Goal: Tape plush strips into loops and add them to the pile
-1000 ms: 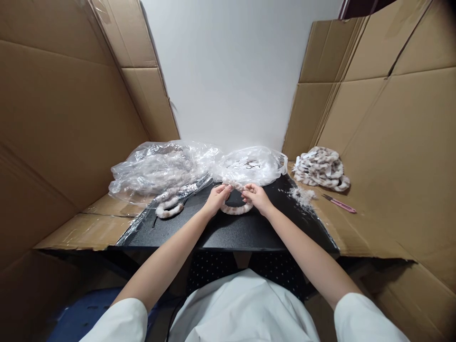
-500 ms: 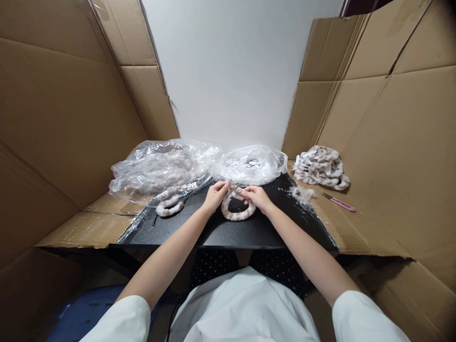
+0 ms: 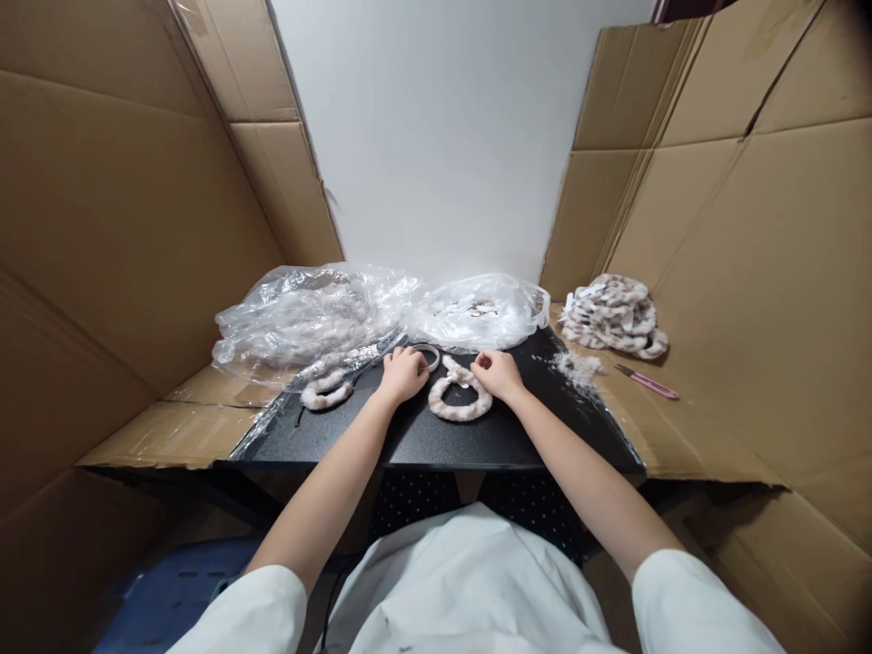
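Fingers of the left hand curl at a pale ring by the white bag's left end, grip unclear; right hand before the bag, pinching what, can't tell; handling the ring seems the step, next wanting a sure hold. Fuzzy loop lies in front of the bag, tail pointing bagward; long axis hard to call.

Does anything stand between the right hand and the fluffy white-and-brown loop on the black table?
Nothing visible stands between the right hand and the fluffy white-and-brown loop; the round pale ring is by the left hand.
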A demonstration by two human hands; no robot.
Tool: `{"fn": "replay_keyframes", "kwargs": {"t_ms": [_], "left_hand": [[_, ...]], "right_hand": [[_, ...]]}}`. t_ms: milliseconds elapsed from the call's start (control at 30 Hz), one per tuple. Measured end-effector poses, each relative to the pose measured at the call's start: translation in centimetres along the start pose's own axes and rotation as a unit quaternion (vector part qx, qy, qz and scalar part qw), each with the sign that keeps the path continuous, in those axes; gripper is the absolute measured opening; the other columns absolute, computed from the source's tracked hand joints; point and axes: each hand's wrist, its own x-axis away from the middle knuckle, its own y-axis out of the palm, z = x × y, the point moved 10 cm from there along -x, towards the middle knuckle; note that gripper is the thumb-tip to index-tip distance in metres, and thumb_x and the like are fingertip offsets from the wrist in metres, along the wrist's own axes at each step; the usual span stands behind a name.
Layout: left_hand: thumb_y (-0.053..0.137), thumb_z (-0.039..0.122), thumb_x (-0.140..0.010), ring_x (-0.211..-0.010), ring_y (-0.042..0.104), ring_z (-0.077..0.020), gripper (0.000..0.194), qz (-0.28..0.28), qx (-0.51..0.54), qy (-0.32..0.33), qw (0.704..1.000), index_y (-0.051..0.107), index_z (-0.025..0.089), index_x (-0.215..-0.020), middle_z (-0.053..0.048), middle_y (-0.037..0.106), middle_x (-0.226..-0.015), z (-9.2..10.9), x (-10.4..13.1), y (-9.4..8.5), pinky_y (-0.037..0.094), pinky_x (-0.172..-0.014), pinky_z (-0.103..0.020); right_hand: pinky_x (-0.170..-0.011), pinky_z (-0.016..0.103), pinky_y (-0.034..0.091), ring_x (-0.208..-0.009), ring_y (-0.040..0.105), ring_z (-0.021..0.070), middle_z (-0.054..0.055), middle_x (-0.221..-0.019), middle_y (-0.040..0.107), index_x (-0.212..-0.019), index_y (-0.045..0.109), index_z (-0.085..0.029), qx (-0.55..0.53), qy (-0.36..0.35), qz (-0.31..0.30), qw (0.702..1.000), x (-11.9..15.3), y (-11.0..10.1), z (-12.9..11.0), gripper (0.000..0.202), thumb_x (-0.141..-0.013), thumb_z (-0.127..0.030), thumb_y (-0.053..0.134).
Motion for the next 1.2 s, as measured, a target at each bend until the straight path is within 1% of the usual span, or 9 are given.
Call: {"fn": "replay_keyframes", "kwargs": {"t_ms": [67,167,233,300,467,733,967,1100,1200], "left_hand": [[0.053,0.027,-0.085,-0.094,0.056,-0.0246,0.010,0.026,0.102,0.027,0.994,0.059,0.019,-0.082,-0.006,0.068,-0.087,0.8,0.0,-0.6,0.036,-0.092,-0.043],[0.047,0.040,-0.090,-0.068,0.057,-0.0170,0.023,0.030,0.291,0.088,0.952,0.055,0.018,-0.085,-0.002,0.064,-0.068,2.5,0.4,-1.2,0.041,-0.076,-0.032],[0.048,0.046,-0.089,-0.058,0.052,-0.0140,0.030,0.025,0.352,0.113,0.929,0.055,0.018,-0.083,0.000,0.060,-0.062,3.4,0.8,-1.2,0.039,-0.064,-0.027],[0.051,0.050,-0.087,-0.056,0.049,-0.0125,0.033,0.020,0.370,0.122,0.921,0.055,0.018,-0.081,0.002,0.056,-0.060,4.0,1.1,-1.1,0.037,-0.060,-0.024],[0.054,0.047,-0.086,-0.062,0.049,-0.0129,0.030,0.013,0.361,0.160,0.919,0.059,0.017,-0.083,0.000,0.058,-0.068,5.1,1.6,-1.1,0.039,-0.065,-0.024],[0.048,0.035,-0.089,-0.073,0.053,-0.0169,0.022,0.029,0.255,0.222,0.941,0.060,0.019,-0.082,-0.003,0.060,-0.075,6.1,1.8,-1.0,0.039,-0.082,-0.030],[0.045,0.033,-0.090,-0.081,0.056,-0.0199,0.022,0.041,0.212,0.238,0.947,0.062,0.020,-0.086,-0.006,0.065,-0.080,6.5,1.9,-1.4,0.038,-0.090,-0.034],[0.042,0.033,-0.092,-0.082,0.057,-0.0201,0.024,0.053,0.189,0.241,0.950,0.062,0.020,-0.090,-0.007,0.066,-0.083,6.6,1.9,-1.4,0.038,-0.089,-0.035],[0.043,0.032,-0.091,-0.083,0.057,-0.0203,0.023,0.041,0.183,0.247,0.951,0.062,0.020,-0.091,-0.007,0.067,-0.085,6.6,1.9,-1.0,0.037,-0.090,-0.035]], "right_hand": [[-0.063,0.026,0.042,-0.062,0.055,0.0139,0.001,-0.069,0.066,-0.071,0.066,-0.019,-0.053,-0.055,0.016,0.997,0.1,-0.2,-1.2,0.008,-0.073,-0.025,0.060],[-0.068,0.029,0.045,-0.066,0.054,0.0153,0.003,-0.080,0.067,-0.088,0.067,-0.019,-0.137,-0.128,0.047,0.981,0.6,-1.1,-2.9,0.018,-0.074,-0.029,0.063],[-0.073,0.031,0.046,-0.071,0.055,0.0167,0.004,-0.087,0.067,-0.095,0.066,-0.020,-0.174,-0.150,0.062,0.971,0.9,-1.6,-3.5,0.024,-0.075,-0.031,0.065],[-0.075,0.032,0.046,-0.075,0.055,0.0175,0.005,-0.092,0.066,-0.097,0.065,-0.020,-0.191,-0.155,0.064,0.967,1.0,-1.7,-3.8,0.026,-0.075,-0.033,0.066],[-0.076,0.033,0.046,-0.074,0.053,0.0170,0.005,-0.093,0.064,-0.092,0.063,-0.020,-0.204,-0.144,0.057,0.967,1.0,-1.5,-3.7,0.024,-0.073,-0.033,0.069],[-0.073,0.032,0.045,-0.073,0.054,0.0179,0.003,-0.080,0.063,-0.079,0.063,-0.021,-0.203,-0.188,0.088,0.957,1.8,-2.0,-4.4,0.013,-0.073,-0.029,0.071],[-0.078,0.035,0.046,-0.077,0.056,0.0200,0.003,-0.077,0.064,-0.067,0.060,-0.022,-0.204,-0.191,0.081,0.957,1.8,-1.8,-4.6,0.015,-0.074,-0.030,0.070],[-0.083,0.036,0.047,-0.084,0.059,0.0216,0.005,-0.084,0.065,-0.077,0.061,-0.023,-0.212,-0.164,0.112,0.957,1.8,-2.5,-4.0,0.017,-0.071,-0.033,0.073],[-0.082,0.036,0.048,-0.082,0.060,0.0215,0.004,-0.083,0.067,-0.080,0.063,-0.023,-0.212,-0.166,0.106,0.957,1.8,-2.5,-4.0,0.018,-0.070,-0.033,0.074]]}}
